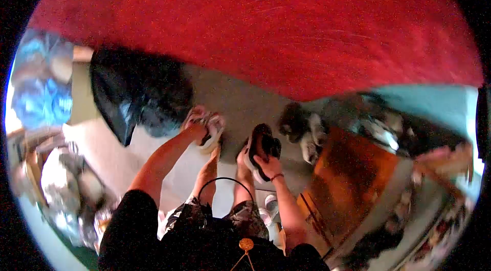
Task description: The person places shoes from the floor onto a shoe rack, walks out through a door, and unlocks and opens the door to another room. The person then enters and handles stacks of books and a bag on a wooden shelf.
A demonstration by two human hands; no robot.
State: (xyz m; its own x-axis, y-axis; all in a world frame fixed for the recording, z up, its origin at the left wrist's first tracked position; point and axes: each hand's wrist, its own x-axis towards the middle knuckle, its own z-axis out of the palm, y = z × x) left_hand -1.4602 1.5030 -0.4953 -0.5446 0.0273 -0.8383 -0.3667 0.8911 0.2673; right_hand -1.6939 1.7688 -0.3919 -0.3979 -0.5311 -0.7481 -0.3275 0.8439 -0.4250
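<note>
Near the middle, my left hand (198, 131) is closed on a pale pinkish-white shoe (216, 129). Blur hides the exact finger positions, and a pinkish part shows just beyond the hand. To the right, my right hand (267, 165) grips a dark shoe with a pale sole edge (262, 143), its thumb and fingers around the near part. Both shoes are over the grey floor, in front of my bare legs. My feet are mostly hidden.
A red cloth surface (255, 30) spans the far side. Left of my hands lies a black bag (138, 84); blue plastic bags (43, 99) are farther left. On the right are more shoes (304, 130), an orange-brown box (353, 174) and cluttered shelving (424, 220).
</note>
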